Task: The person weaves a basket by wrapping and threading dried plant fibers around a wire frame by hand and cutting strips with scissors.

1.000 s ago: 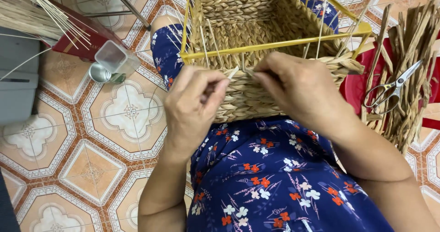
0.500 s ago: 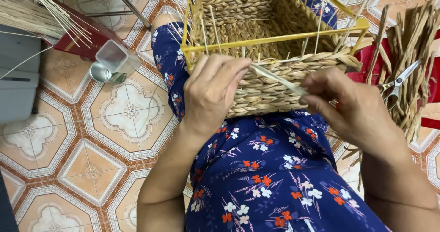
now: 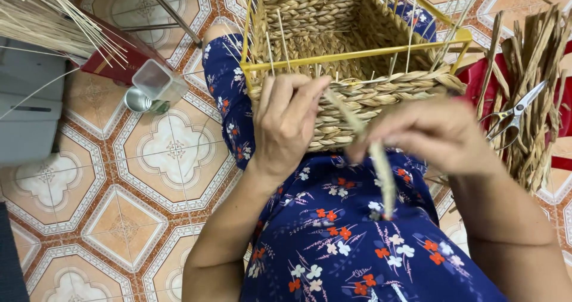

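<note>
A woven straw basket point(image 3: 333, 22) on a yellow metal frame point(image 3: 351, 56) rests on my lap, against my blue flowered dress. My left hand point(image 3: 288, 123) presses on the basket's near wall, fingertips up at the rim. My right hand point(image 3: 432, 135) is blurred and pinches a pale fibre strand point(image 3: 375, 153). That strand runs from the rim by my left fingers down toward my lap.
Dried fibre strips point(image 3: 536, 75) with scissors point(image 3: 512, 117) on them lie at the right. A clear plastic container point(image 3: 158, 81), a metal lid point(image 3: 137, 99), thin reeds point(image 3: 53, 22) and a grey box point(image 3: 27, 111) sit at the left on the patterned tile floor.
My right hand has pulled the strand out from the basket wall toward my lap. My left hand has stayed on the wall, shifting slightly up to the rim.
</note>
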